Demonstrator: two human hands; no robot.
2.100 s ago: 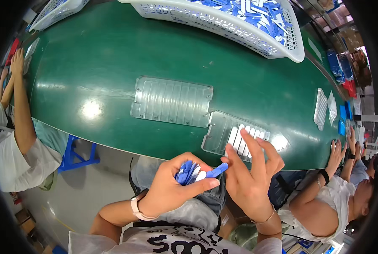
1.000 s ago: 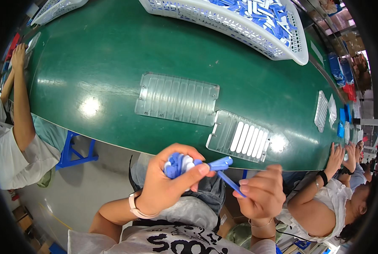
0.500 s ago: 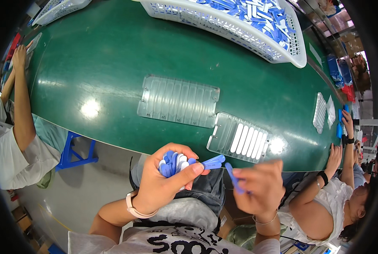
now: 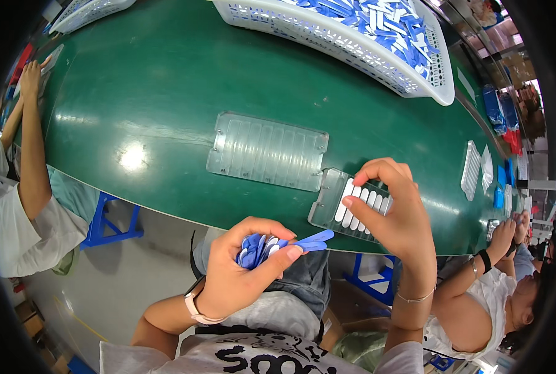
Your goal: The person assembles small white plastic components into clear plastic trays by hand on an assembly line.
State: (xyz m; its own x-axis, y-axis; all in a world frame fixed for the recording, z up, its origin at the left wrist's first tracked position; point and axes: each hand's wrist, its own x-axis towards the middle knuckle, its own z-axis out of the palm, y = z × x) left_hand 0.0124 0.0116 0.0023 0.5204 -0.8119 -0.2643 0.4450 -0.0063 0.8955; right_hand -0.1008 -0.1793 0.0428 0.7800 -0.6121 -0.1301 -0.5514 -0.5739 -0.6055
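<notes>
My left hand (image 4: 239,265) is closed round a bundle of small blue-and-white nail files (image 4: 250,251). Between its thumb and fingertips, a couple of blue ones (image 4: 315,242) fan out to the right. Over a clear grooved tray (image 4: 320,212) at the table's near edge, my right hand (image 4: 397,209) pinches a white-faced nail file (image 4: 345,198) by its long sides, at the left of a row. Several more white-faced files (image 4: 355,222) lie side by side in the grooves, partly hidden by my right fingers and thumb. A second clear grooved tray (image 4: 268,151) sits just left, its grooves bare.
At the far side, a white perforated basket (image 4: 346,53) holds a heap of blue and white files (image 4: 387,28). Another basket (image 4: 91,12) stands far left. Co-workers' arms (image 4: 33,156) (image 4: 459,280) rest at both ends of the green table (image 4: 147,100). Another tray (image 4: 470,169) lies right.
My right hand has moved up and away from beside the bundle to the near tray, carrying a blue-backed file. It now shows white face up at the row's left. My left hand keeps its bundle.
</notes>
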